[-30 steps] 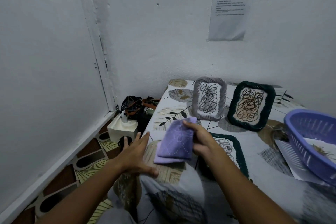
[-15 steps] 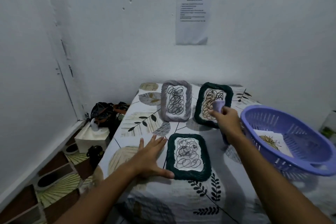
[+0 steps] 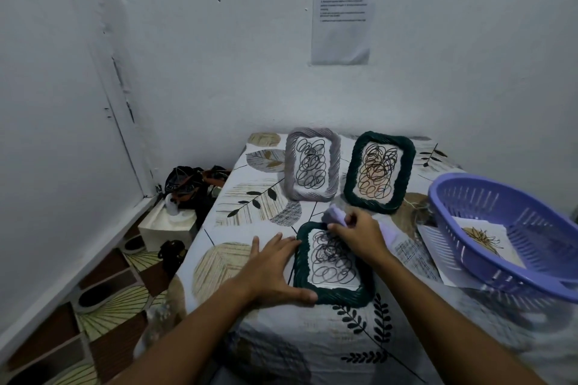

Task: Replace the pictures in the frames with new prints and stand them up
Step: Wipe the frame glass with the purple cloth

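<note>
A dark green woven frame with a black scribble picture lies flat on the patterned table. My left hand lies spread against its left edge, thumb at the lower corner. My right hand grips a purple cloth over the frame's top right corner. Behind them stand a grey frame and a second dark green frame, both upright with scribble pictures. A new print with a brown plant drawing lies inside the purple basket at the right.
A white sheet sticks out from under the basket. Beside the table's left edge, a white tissue box and dark bags sit on the tiled floor. A printed notice hangs on the back wall.
My right hand has come back with the cloth from the upright dark green frame to the flat frame's top right corner. My left hand stays at that frame's left edge.
</note>
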The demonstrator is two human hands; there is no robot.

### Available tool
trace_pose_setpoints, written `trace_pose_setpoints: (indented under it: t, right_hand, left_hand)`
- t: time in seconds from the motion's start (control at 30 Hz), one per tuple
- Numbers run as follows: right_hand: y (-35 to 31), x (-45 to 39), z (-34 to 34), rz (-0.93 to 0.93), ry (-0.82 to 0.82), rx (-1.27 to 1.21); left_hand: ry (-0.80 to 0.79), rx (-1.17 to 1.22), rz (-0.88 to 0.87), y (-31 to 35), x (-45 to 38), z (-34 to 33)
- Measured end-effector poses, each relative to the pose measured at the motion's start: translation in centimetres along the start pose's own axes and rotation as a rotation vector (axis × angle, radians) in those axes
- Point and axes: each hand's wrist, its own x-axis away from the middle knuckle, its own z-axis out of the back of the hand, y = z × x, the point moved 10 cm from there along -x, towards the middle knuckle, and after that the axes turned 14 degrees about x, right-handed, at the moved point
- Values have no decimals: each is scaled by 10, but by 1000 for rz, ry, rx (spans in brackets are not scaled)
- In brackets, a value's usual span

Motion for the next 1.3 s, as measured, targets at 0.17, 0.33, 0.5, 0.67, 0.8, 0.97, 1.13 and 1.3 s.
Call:
trace_pose_setpoints:
  t: [0.17,0.33,0.5,0.67,0.8,0.97,1.13,1.3]
  right_hand:
    - [0,-3,-8,29,-39,49]
    - [-8,-4,-20,124,-95,88]
    - [-21,-2,-31,216,-183,310]
    - [-26,8,-47,261,-303,488]
    - [-31,11,-48,282,-332,561]
    - [-26,7,-48,279,-323,642]
    - [-13,3,-41,245,-308,619]
    - [14,-1,-17,195,-258,572]
  left_hand:
    - [-3,-49,0,-2,-2,-1]
    - [-5,-53,-25,0,-3,0]
    - [16,-25,-48,0,-2,-2]
    - [13,-44,-54,1,-2,-3]
    - [16,-49,-52,2,-2,-4]
    - [32,-59,-46,2,-2,-2]
    - [40,-52,-41,2,-1,-1]
    - [49,-34,-39,2,-1,-1]
